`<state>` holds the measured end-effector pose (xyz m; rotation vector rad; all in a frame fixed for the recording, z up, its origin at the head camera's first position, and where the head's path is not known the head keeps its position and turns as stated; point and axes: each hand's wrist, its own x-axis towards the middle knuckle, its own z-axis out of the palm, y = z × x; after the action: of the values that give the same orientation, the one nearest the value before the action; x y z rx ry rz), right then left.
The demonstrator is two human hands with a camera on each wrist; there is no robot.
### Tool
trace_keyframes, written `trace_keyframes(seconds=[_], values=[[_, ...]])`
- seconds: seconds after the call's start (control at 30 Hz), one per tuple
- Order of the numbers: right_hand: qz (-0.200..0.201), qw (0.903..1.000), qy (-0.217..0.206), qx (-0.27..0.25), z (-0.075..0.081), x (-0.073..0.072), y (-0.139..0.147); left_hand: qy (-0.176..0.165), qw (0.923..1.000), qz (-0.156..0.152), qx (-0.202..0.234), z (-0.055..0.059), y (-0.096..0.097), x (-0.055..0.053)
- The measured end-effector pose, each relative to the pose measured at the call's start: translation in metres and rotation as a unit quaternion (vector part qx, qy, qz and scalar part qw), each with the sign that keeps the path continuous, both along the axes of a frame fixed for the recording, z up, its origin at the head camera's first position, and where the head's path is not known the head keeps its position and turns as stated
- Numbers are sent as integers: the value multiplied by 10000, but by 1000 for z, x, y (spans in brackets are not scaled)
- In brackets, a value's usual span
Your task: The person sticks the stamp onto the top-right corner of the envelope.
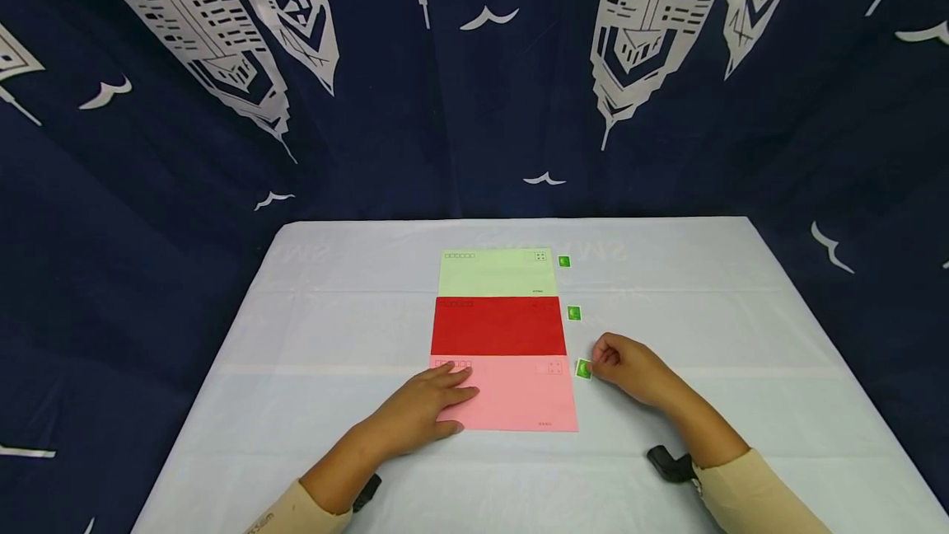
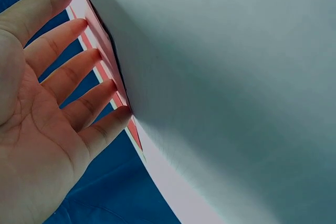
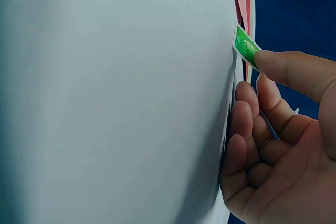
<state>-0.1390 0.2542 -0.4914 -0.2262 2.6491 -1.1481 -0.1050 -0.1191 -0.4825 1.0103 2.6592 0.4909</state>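
A pink envelope (image 1: 519,402) lies nearest to me on the white table. My left hand (image 1: 426,406) rests on its left part, fingers spread and straight, as the left wrist view also shows. Right of that envelope, my right hand (image 1: 638,371) pinches a small green postage stamp (image 3: 244,46) by its edge between thumb and index finger. The stamp is tilted in the right wrist view, and the other fingers are curled. Beyond the pink envelope lie a red envelope (image 1: 498,326) and a light green envelope (image 1: 497,274), edge to edge in a column.
Two more green stamps lie on the table (image 1: 334,336) right of the envelopes: a middle stamp (image 1: 574,313) by the red one and a far stamp (image 1: 564,261) by the light green one. A dark blue patterned cloth (image 1: 460,122) hangs behind the table.
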Motion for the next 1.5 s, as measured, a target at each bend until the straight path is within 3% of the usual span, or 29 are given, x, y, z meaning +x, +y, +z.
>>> trace_keyframes(seconds=[0.8,1.5], values=[[-317,9965,-203,-748,8,2,-2,86,9999,-78,90,4,-1,3],[-284,9934,-170,-1095,10,5,-15,126,9999,-96,11,2,0,1]])
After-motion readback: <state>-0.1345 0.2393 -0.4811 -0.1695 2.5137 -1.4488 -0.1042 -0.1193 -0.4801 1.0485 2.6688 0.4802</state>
